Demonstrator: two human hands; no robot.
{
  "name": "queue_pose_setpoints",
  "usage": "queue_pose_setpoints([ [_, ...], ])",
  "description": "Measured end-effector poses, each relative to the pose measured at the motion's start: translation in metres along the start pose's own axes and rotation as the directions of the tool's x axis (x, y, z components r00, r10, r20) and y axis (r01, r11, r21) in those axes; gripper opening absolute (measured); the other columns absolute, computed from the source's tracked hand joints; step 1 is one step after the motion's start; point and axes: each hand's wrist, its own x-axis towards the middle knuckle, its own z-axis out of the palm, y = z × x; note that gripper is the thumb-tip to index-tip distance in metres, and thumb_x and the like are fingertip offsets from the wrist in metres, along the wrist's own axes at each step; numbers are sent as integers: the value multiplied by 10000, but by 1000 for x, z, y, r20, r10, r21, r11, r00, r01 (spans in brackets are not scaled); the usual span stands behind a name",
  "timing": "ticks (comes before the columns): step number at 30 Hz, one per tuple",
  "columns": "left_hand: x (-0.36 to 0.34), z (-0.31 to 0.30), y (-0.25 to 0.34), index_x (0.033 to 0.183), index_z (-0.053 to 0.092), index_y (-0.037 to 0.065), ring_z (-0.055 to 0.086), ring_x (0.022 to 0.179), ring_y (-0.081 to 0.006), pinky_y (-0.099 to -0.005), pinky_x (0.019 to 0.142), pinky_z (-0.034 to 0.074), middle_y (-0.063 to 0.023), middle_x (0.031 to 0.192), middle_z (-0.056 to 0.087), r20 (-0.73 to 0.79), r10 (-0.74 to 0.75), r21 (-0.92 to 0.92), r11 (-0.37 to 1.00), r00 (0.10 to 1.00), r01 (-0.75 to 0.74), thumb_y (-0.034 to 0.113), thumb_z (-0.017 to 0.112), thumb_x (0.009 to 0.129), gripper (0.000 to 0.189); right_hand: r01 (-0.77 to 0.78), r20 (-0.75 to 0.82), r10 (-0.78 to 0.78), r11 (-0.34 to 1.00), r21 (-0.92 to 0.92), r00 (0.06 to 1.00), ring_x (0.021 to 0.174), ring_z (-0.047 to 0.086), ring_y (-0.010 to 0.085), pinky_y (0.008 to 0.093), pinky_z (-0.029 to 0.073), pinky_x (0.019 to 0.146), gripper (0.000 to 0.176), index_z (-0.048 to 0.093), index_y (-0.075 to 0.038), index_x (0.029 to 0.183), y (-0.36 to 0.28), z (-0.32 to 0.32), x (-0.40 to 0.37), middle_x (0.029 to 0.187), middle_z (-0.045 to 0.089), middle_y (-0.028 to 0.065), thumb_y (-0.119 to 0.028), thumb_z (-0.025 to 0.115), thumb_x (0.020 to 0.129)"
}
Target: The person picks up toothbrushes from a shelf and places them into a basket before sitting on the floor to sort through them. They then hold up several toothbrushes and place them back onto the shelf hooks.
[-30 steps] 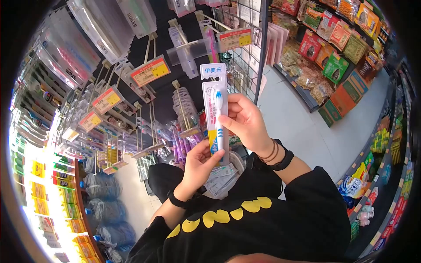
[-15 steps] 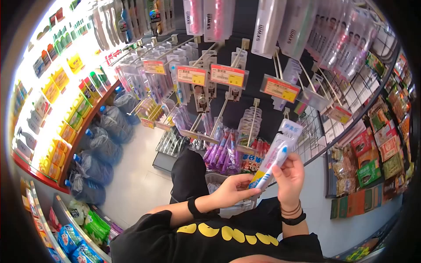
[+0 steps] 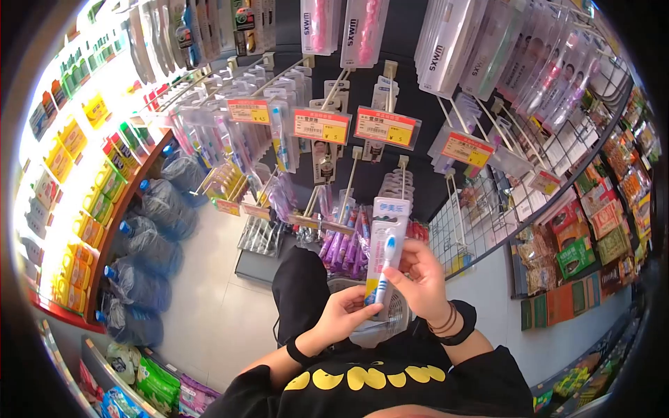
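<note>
Between the left hand (image 3: 343, 311) and the right hand (image 3: 420, 280) is a tall, flat, clear-and-white plastic pack (image 3: 382, 233) with a blue-and-white toothbrush (image 3: 387, 259) inside. Both hands pinch it, left at the bottom, right on the side, maybe to keep it steady with its front facing up. Below sits a grey plastic basket (image 3: 399, 313). Farther out, long clear packs (image 3: 364, 31) hang up high and red-and-yellow price tags (image 3: 387, 129) face out, probably so people can read them. Left, big see-through blue water jugs (image 3: 157, 239) stand low, perhaps because they're heavy.
</note>
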Motion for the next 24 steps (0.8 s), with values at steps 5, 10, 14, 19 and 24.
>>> queue_pose_setpoints([
  [5, -3, -8, 0, 1124, 551, -31, 586, 889, -79, -227, 810, 482, -39, 991, 620, -22, -21, -8, 1000, 1000, 20, 38, 634, 844, 301, -6, 33, 7, 999, -32, 999, 936, 600, 139, 262, 468, 800, 321, 477, 14, 1122, 3, 9, 6, 1029, 613, 92, -12, 617, 835],
  [10, -3, -9, -4, 1114, 554, -30, 585, 886, -77, -227, 803, 484, -36, 990, 620, -35, -4, 2, 1000, 999, 4, 39, 628, 848, 285, -11, 43, 14, 998, -55, 999, 922, 599, 131, 255, 467, 781, 325, 473, 15, 1121, 9, 7, 5, 1024, 613, 93, -4, 617, 831],
  [14, 1, -10, -8, 1094, 559, -27, 581, 861, -66, -217, 748, 479, -12, 941, 616, -8, -14, -12, 1000, 1000, 14, 62, 615, 865, 252, -35, 7, 36, 999, -7, 999, 932, 588, 132, 258, 464, 786, 334, 448, 23, 1139, 16, 5, 6, 1037, 605, 94, 21, 591, 837],
  [19, 7, -15, -21, 1122, 553, -18, 582, 832, -62, -215, 726, 483, -14, 927, 622, 18, -40, -3, 999, 999, 40, 84, 616, 869, 280, -55, -26, 56, 998, 32, 998, 978, 575, 145, 272, 447, 836, 322, 437, 14, 1147, 24, 1, 3, 1070, 591, 99, 8, 569, 854],
  [24, 8, -13, -22, 1133, 551, -17, 583, 836, -61, -214, 729, 484, -14, 932, 623, 15, -42, 6, 999, 999, 42, 88, 621, 866, 296, -60, -27, 61, 998, 27, 998, 994, 569, 148, 272, 440, 855, 320, 433, 12, 1149, 26, -2, -1, 1099, 577, 101, -5, 568, 859],
])
